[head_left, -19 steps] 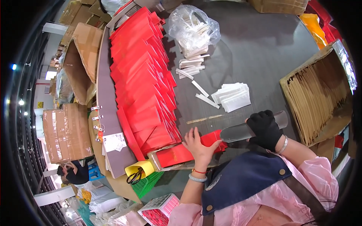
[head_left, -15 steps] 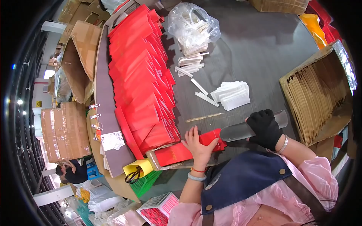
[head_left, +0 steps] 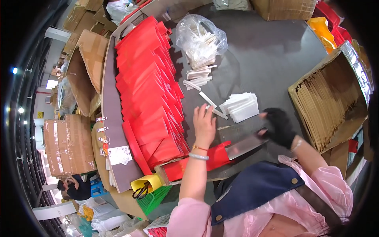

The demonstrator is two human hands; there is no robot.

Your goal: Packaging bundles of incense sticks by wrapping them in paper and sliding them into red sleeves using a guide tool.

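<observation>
My left hand (head_left: 204, 128) is stretched forward over the dark table, fingers extended and apart. Its fingertips are at a narrow white strip (head_left: 219, 113); whether they touch it I cannot tell. Below my left wrist lies a flat red paper bag or envelope (head_left: 216, 156), partly covered by the forearm. A smooth grey, trough-like sheet (head_left: 246, 147) enters its right end. My right hand (head_left: 279, 128), in a black fingerless glove, is at the sheet's outer end, smeared by motion. A fanned stack of white packets (head_left: 241, 107) lies between and beyond the hands.
A long overlapping row of red bags (head_left: 148, 91) fills the left side. Beyond is a clear plastic bag (head_left: 201, 37) of white strips. An open carton (head_left: 294, 96) of upright brown sheets stands at right. Scissors (head_left: 141, 190) sit in a yellow holder (head_left: 152, 182) at the table edge.
My left hand has left the red bag and moved forward to the white strips. The grey sheet has slid left into the bag's end, and my right hand has shifted slightly.
</observation>
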